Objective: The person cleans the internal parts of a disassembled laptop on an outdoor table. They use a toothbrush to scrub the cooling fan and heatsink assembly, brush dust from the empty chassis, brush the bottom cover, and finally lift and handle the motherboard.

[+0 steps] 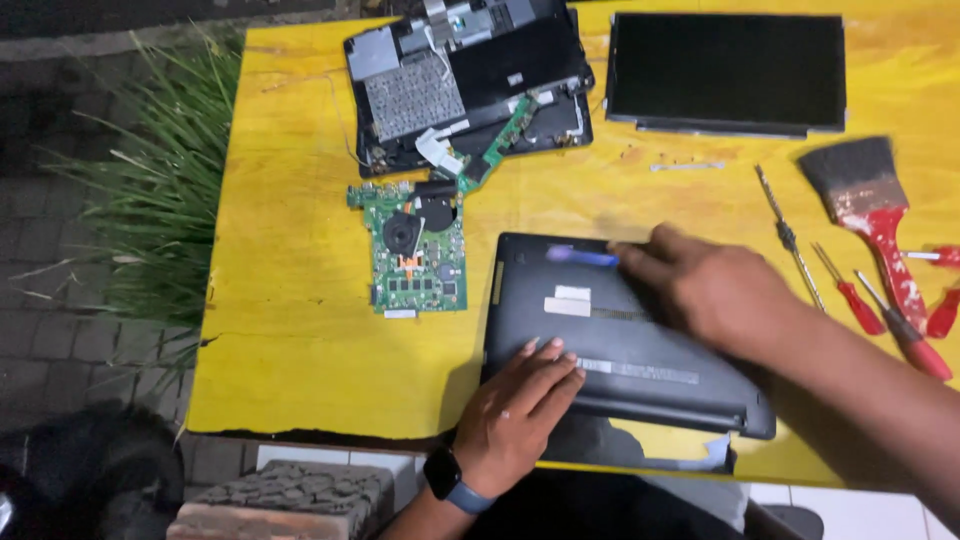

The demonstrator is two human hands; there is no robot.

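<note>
A black laptop bottom cover [560,330] lies underside up on the yellow table [300,300], tilted slightly. My left hand [520,415], with a dark watch at the wrist, rests flat on the cover's near left edge, fingers together. My right hand [700,285] reaches across the cover's far side and grips a blurred blue-handled tool [582,257] that points left along the top edge.
A green motherboard [415,245] with a fan lies left of the cover. An opened laptop chassis [465,80] and a bare screen panel [725,70] sit at the back. A red-handled brush [875,215], red screwdrivers [905,330] and a drill bit [790,240] lie at right. Grass borders the left edge.
</note>
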